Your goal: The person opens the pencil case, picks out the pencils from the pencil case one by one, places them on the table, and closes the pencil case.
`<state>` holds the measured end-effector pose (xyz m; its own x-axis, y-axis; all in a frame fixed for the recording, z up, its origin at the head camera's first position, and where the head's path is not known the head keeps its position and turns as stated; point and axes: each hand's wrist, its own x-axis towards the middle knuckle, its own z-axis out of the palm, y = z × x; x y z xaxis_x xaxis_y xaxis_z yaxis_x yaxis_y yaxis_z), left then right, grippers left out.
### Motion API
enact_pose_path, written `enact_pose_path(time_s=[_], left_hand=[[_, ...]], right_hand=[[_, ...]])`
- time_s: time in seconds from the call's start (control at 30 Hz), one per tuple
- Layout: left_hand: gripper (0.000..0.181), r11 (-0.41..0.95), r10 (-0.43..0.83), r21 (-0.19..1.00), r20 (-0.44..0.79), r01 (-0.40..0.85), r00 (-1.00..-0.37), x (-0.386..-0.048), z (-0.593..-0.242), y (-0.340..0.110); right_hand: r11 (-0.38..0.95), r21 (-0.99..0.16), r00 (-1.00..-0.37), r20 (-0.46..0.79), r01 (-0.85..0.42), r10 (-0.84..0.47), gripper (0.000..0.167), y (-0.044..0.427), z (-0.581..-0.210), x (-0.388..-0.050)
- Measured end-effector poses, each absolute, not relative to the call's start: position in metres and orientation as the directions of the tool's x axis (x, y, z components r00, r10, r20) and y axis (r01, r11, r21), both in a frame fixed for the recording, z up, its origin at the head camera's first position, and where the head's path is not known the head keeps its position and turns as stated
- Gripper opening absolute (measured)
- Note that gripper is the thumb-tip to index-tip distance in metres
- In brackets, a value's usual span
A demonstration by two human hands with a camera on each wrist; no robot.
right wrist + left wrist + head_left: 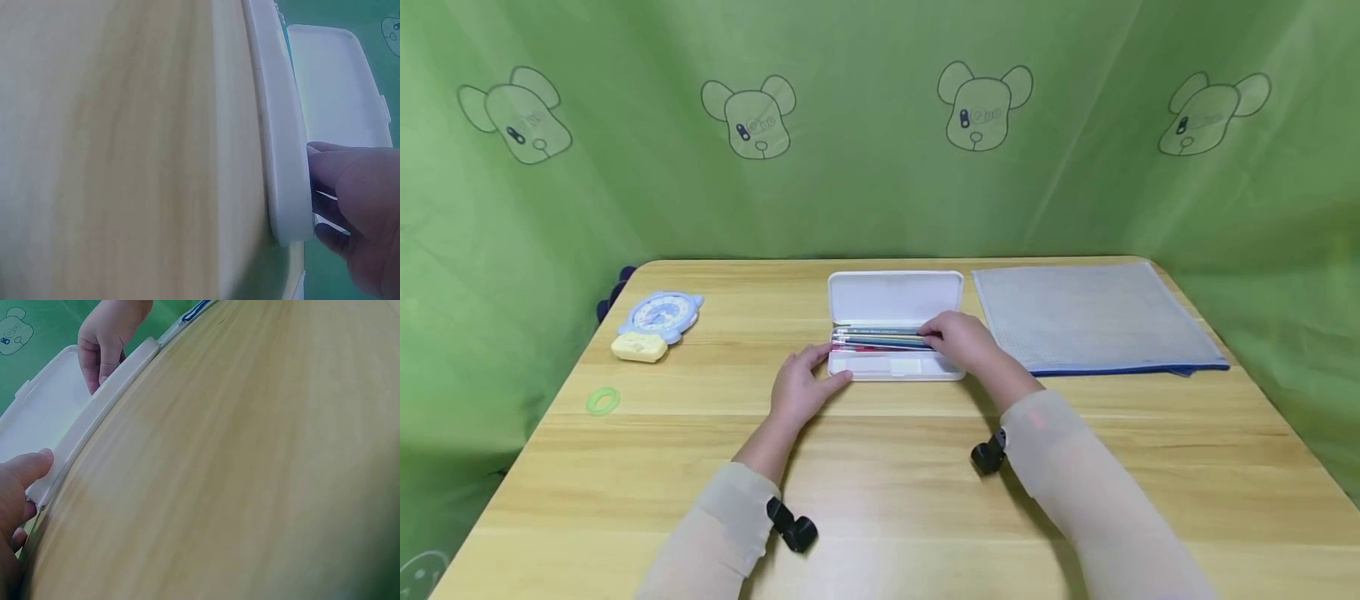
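A white pencil case [897, 297] lies with its lid raised at the back, several pencils [880, 340] lengthwise inside. At its left end is my left hand [797, 387], thumb on the front rim and fingers round the corner; the left wrist view shows this hand [19, 494] gripping the case [103, 412]. My right hand [962, 340] reaches into the right end, thumb and fingers pinching at the pencils. In the right wrist view the case wall [284, 125] hides what the fingertips of this hand [369, 200] touch.
On the wooden table [880, 467], a grey mesh pouch [1097, 317] with a blue edge lies to the right. Farther left are a blue clock-like toy [662, 314], a pale yellow block [639, 347] and a green ring [602, 401]. A green curtain [865, 200] hangs behind.
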<state>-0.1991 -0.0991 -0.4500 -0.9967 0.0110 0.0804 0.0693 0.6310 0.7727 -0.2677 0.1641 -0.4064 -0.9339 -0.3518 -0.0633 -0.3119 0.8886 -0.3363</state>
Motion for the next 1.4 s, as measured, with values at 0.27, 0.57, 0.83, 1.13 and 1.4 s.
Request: enact_pose_path(time_s=[0.27,0.57,0.83,1.13,1.4], left_hand=[[0.06,0.63,0.02,0.772,0.088,0.081,-0.996,-0.2,-0.451,-0.099],[0.062,0.629,0.021,0.773,0.086,0.08,-0.996,-0.2,-0.451,-0.098],[0.061,0.629,0.028,0.772,0.093,0.089,-0.995,-0.2,-0.449,-0.097],[0.062,0.627,0.025,0.775,0.079,0.077,-0.997,-0.2,-0.449,-0.1],[0.063,0.63,0.024,0.773,0.073,0.071,-0.997,-0.199,-0.448,-0.101]], right_hand=[[0.886,-0.32,-0.928,-0.051,-0.335,-0.369,0.023,0.165,-0.405,-0.265],[0.867,-0.34,-0.925,0.024,-0.364,-0.379,0.02,0.169,-0.405,-0.259],[0.84,-0.41,-0.929,0.051,-0.355,-0.367,0.021,0.183,-0.395,-0.249],[0.798,-0.453,-0.914,0.116,-0.396,-0.388,0.02,0.21,-0.387,-0.225],[0.788,-0.451,-0.904,0.132,-0.419,-0.406,0.019,0.231,-0.389,-0.198]])
